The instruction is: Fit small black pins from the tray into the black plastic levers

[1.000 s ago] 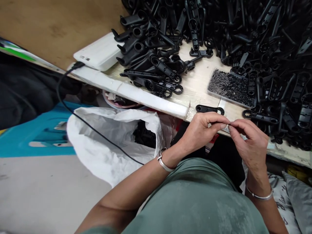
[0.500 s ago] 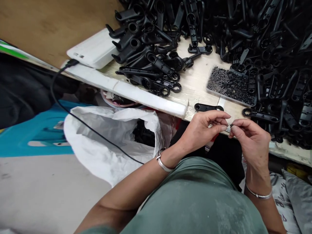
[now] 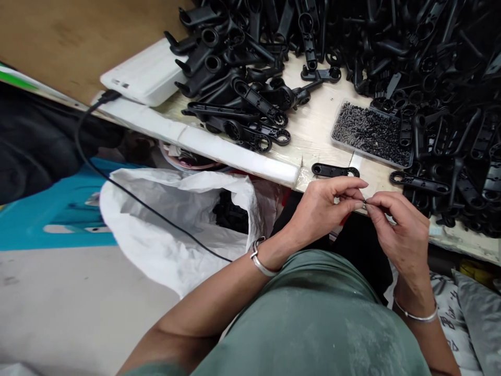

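My left hand [image 3: 326,206] and my right hand [image 3: 401,224] meet at the table's front edge, thumb and forefinger of each pinched together. Between the fingertips is a tiny dark piece [image 3: 365,201], too small to name. Just beyond my left hand lies a flat black plastic part [image 3: 334,171] with a ring at one end. A similar black part [image 3: 420,183] rests beyond my right hand. Behind them stands a clear plastic box [image 3: 332,137] full of small dark pieces [image 3: 364,130].
Heaps of black plastic parts [image 3: 430,68] cover the back and right of the table [image 3: 313,125]. A white power bank [image 3: 146,75] with a black cable [image 3: 156,222] sits at the left. Below the edge a white sack [image 3: 144,230] hangs open, with black parts inside.
My right hand has moved a little to the left, and its fingertips now touch those of my left hand at the tiny piece. The left hand has hardly moved.
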Tool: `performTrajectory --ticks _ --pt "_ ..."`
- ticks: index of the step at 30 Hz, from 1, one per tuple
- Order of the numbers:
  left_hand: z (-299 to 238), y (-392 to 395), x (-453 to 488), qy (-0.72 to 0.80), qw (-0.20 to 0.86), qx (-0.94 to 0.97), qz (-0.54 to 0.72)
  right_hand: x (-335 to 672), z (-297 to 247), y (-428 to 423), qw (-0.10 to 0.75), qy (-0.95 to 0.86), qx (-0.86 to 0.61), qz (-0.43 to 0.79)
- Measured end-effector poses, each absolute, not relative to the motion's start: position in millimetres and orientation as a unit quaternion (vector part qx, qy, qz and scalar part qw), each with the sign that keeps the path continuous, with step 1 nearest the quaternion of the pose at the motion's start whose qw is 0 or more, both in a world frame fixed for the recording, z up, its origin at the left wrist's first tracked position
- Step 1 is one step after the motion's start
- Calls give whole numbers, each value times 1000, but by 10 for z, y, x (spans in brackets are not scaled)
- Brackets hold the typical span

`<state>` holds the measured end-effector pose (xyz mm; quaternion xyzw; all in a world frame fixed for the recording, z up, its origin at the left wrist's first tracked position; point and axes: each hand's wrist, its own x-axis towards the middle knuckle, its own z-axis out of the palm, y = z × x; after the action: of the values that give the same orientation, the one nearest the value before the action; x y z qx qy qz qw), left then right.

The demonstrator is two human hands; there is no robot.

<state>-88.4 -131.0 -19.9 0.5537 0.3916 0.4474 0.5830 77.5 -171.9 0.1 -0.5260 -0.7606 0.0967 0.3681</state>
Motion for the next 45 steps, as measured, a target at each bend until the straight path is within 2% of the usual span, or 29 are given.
performTrajectory --ticks 7,12,24,33,45 --pt "-215 -1339 -885 382 608 510 474 765 -37 -1735 397 -718 -552 148" --pt "-243 -1383 -852 384 633 462 488 725 -16 -1766 391 -693 -590 139" --pt "-264 -1462 -851 414 538 537 501 664 -17 -1809 362 -747 -556 48" --pt "-277 -1457 -855 403 543 529 513 729 0 -1772 382 -727 -556 127" --pt "-266 -1455 -865 415 522 559 493 743 -9 -1774 373 -731 -563 95"
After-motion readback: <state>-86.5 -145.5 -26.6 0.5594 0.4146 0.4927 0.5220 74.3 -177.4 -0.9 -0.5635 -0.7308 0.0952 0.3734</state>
